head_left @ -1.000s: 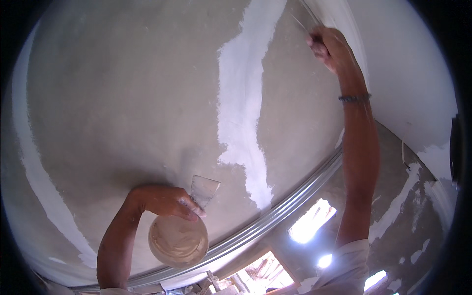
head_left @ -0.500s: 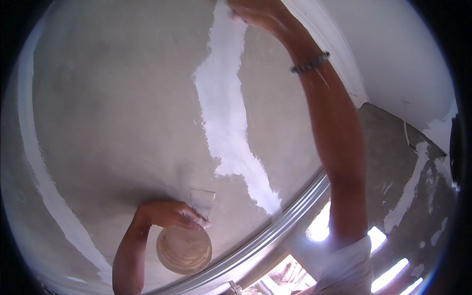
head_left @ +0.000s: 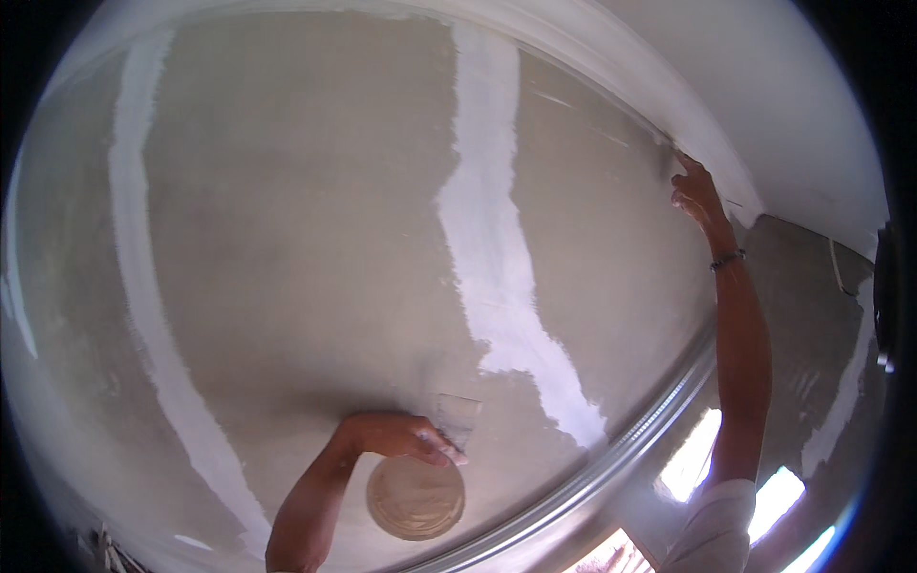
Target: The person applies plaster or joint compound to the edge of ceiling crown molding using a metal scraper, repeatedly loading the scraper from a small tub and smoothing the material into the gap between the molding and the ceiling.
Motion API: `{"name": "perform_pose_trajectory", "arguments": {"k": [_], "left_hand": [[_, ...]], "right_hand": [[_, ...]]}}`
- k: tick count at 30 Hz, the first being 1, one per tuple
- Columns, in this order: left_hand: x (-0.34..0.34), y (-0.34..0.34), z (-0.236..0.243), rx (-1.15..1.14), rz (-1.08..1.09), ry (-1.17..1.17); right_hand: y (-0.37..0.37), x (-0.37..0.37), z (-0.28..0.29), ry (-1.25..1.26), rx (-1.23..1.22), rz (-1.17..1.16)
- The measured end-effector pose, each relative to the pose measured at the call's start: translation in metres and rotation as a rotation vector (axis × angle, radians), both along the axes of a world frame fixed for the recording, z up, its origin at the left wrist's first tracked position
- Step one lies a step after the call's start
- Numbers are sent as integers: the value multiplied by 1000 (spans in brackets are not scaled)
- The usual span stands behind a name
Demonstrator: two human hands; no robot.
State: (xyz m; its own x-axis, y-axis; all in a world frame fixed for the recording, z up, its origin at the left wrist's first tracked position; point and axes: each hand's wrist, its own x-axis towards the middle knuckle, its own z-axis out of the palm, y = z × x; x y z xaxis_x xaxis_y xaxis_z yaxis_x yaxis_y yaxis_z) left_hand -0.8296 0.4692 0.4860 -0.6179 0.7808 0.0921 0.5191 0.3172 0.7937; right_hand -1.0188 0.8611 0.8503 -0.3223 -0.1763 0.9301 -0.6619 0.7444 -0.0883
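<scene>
My left hand is closed at the rim of a round tub whose inside shows beige. A flat putty knife sticks up from the same hand, its thin blade pointing away from me. My right hand is raised at the far right, index finger stretched out to the seam between the grey board surface and the white moulding. Its other fingers are partly bent, and I see no tool in it. A ragged white filler strip runs down the board between my hands.
Another white strip crosses the board on the left. A shiny metal rail curves along the board's lower right edge. Beyond it are bright openings and a grey patched surface.
My right hand has moved from the top of the middle filler strip rightward to the moulding seam. The view has shifted; my left hand still holds the tub and putty knife.
</scene>
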Motion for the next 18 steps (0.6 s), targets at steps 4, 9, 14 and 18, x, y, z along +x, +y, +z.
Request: {"name": "perform_pose_trajectory", "arguments": {"k": [4,9,14,18], "left_hand": [[9,-4,-2,11,55,-25],[13,-3,1,48,56,-20],[9,-1,1,63,62,-24],[5,-4,-6,81,78,-38]], "right_hand": [[-93,71,-12,-252,-126,448],[-201,135,-8,-208,-141,744],[-290,143,5,627,226,715],[-322,180,3,914,324,575]]}}
